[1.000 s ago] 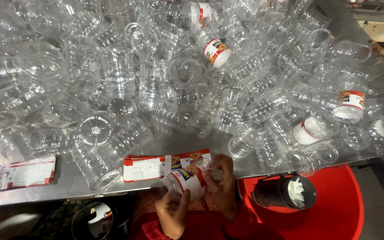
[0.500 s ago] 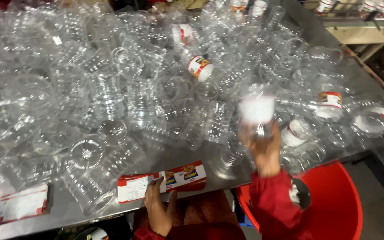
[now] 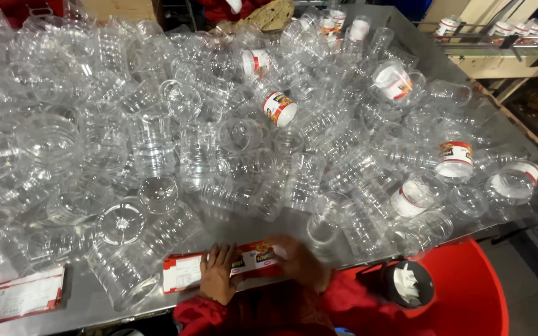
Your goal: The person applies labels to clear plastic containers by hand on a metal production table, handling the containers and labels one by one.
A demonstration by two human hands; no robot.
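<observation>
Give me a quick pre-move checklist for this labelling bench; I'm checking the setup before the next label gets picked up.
1. Left hand on the label stack: ok.
2. Right hand free of any jar: cannot tell, blurred.
3. Clear jars within reach on the steel table: ok.
4. Spare labels lying at the table edge: ok.
5. Labelled jars kept apart from bare ones: not ok, mixed together.

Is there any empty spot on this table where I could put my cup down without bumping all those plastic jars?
A bare strip of the metal table runs along the near edge, between the label stack at left and the labels under the left hand. Another small gap lies just above the right hand. Everywhere farther back, clear jars lie packed together.
</observation>
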